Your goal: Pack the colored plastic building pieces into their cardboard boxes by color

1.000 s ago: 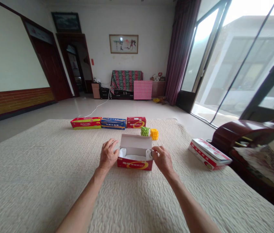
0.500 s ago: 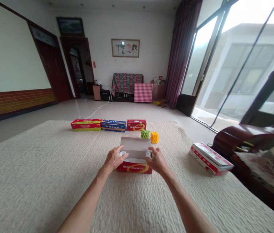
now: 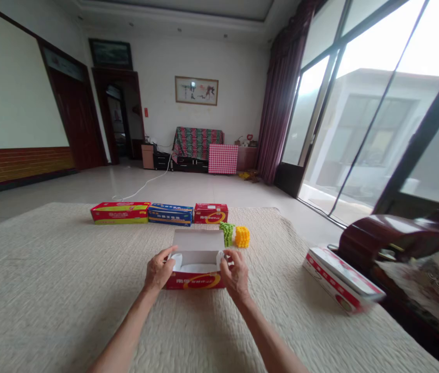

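Observation:
A red cardboard box (image 3: 202, 281) stands on the quilted cover right in front of me, its lid (image 3: 198, 240) raised at the back. White lining (image 3: 196, 264), seemingly plastic, shows inside and bunches at both top corners. My left hand (image 3: 159, 268) is closed on the box's left end, thumb at the inner corner. At the opposite end my right hand (image 3: 235, 273) pinches the corner, with a bit of the white lining by its thumb. Just behind the lid are a green bumpy cube (image 3: 226, 234) and a yellow bumpy cube (image 3: 242, 237).
Farther back, a red-and-green box (image 3: 120, 213), a blue box (image 3: 170, 214) and another red box (image 3: 211, 213) form a row on the quilted cover (image 3: 67, 290). A white-and-red box (image 3: 341, 280) lies at the right, beside dark wooden furniture (image 3: 382, 235).
The camera view has tilted up, so the scene sits lower. Both hands and the open box have shifted left in view. My left thumb has drawn back from over the opening toward the corner.

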A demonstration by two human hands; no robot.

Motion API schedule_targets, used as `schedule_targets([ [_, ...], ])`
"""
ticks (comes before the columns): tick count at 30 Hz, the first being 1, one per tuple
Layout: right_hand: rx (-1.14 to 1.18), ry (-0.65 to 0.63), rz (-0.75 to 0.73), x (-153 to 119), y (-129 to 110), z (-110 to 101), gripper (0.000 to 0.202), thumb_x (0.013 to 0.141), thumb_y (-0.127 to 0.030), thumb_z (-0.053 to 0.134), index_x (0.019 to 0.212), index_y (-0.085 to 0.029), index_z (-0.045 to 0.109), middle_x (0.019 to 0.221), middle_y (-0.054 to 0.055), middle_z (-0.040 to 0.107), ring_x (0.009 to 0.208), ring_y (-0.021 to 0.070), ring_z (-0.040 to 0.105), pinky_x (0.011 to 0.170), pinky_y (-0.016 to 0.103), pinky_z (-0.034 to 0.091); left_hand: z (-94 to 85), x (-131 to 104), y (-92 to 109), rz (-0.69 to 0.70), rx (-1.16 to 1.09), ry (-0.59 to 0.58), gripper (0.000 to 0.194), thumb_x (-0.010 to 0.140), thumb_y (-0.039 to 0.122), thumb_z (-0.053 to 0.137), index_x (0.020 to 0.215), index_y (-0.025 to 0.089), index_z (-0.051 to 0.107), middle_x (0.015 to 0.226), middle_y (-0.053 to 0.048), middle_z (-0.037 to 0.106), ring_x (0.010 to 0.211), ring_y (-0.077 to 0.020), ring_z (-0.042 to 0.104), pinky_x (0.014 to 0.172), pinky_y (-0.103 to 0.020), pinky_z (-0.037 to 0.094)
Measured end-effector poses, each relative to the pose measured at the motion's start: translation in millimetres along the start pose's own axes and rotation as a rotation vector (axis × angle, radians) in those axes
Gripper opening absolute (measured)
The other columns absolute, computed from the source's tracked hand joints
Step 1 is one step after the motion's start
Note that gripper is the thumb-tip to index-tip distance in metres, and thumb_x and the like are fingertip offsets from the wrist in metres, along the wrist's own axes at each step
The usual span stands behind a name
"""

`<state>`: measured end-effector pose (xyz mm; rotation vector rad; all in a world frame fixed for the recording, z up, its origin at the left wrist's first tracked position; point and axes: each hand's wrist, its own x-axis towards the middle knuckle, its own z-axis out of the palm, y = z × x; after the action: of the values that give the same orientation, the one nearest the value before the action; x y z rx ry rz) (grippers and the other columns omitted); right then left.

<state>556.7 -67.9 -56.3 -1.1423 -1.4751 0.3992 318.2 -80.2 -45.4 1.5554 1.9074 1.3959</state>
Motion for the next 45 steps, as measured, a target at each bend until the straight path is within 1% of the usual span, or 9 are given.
schedule_targets([
  [3,0.065,0.043,-0.024,12,7,16,0.015,0.082,-0.026,0.051,0.086,-0.018,0.063,0.089,0.006,0.059,0.071,0.0143,0.058,0.056,0.024,0.052,3.9,17,-3,-0.005,0.005,0.03,0.046,0.066,0.023,0.049,0.104,0.022,0.074,0.096,-0.002,0.075,0.082,-0.0199,0.065,0.082,-0.029,0.05],
  [8,0.11,0.049,-0.07,32,15,35,0.012,0.081,-0.023,0.052,0.085,-0.019,0.062,0.089,0.006,0.059,0.074,0.0145,0.058,0.056,0.023,0.052,11.3,44,-9,-0.018,-0.12,0.093,0.043,0.062,0.026,0.051,0.098,0.021,0.075,0.074,0.0,0.073,0.068,-0.0189,0.064,0.061,-0.025,0.05],
  [11,0.132,0.037,-0.074,43,21,42,0.012,0.082,-0.023,0.053,0.086,-0.019,0.062,0.09,0.006,0.058,0.078,0.0157,0.058,0.058,0.024,0.052,16.2,58,-15,0.004,-0.214,0.06,0.045,0.062,0.028,0.051,0.099,0.018,0.075,0.064,0.0,0.069,0.056,-0.0169,0.059,0.052,-0.024,0.046],
  [15,0.146,0.017,-0.105,57,28,51,0.01,0.081,-0.022,0.053,0.086,-0.019,0.061,0.09,0.006,0.057,0.079,0.0159,0.057,0.059,0.025,0.051,23.0,74,-27,0.005,-0.301,-0.001,0.05,0.065,0.031,0.051,0.107,0.014,0.072,0.058,0.002,0.065,0.047,-0.0136,0.051,0.047,-0.023,0.041],
  [19,0.153,-0.019,-0.133,64,32,56,0.011,0.084,-0.025,0.053,0.089,-0.02,0.061,0.094,0.006,0.057,0.084,0.0172,0.056,0.066,0.027,0.051,29.4,81,-36,0.026,-0.353,0.074,0.048,0.066,0.033,0.052,0.104,0.013,0.073,0.069,-0.001,0.07,0.056,-0.0159,0.057,0.052,-0.025,0.045],
  [24,0.179,-0.055,-0.137,62,40,59,0.018,0.089,-0.031,0.048,0.101,-0.021,0.059,0.103,0.007,0.057,0.098,0.0197,0.055,0.077,0.031,0.049,36.0,78,-42,0.047,-0.38,0.161,0.043,0.068,0.033,0.053,0.101,0.015,0.074,0.08,-0.004,0.073,0.073,-0.0209,0.065,0.063,-0.028,0.051],
  [31,0.165,-0.085,-0.113,63,48,62,0.02,0.091,-0.034,0.046,0.102,-0.022,0.058,0.102,0.005,0.059,0.098,0.0205,0.055,0.09,0.036,0.043,41.3,77,-42,0.054,-0.393,0.215,0.04,0.069,0.033,0.053,0.097,0.015,0.074,0.095,-0.006,0.074,0.09,-0.0244,0.066,0.077,-0.032,0.054],
  [38,0.164,-0.09,-0.087,63,52,63,0.023,0.091,-0.037,0.046,0.104,-0.021,0.058,0.103,0.006,0.059,0.098,0.0212,0.054,0.091,0.038,0.042,42.5,77,-39,0.072,-0.394,0.229,0.041,0.07,0.034,0.05,0.097,0.014,0.074,0.104,-0.009,0.073,0.1,-0.0264,0.065,0.089,-0.034,0.051],
  [45,0.139,-0.063,-0.096,63,49,64,0.022,0.091,-0.036,0.045,0.102,-0.022,0.058,0.101,0.004,0.06,0.096,0.02,0.056,0.089,0.036,0.043,43.1,78,-43,0.063,-0.388,0.221,0.043,0.07,0.036,0.051,0.098,0.013,0.073,0.104,-0.009,0.073,0.102,-0.0279,0.065,0.089,-0.035,0.051],
])
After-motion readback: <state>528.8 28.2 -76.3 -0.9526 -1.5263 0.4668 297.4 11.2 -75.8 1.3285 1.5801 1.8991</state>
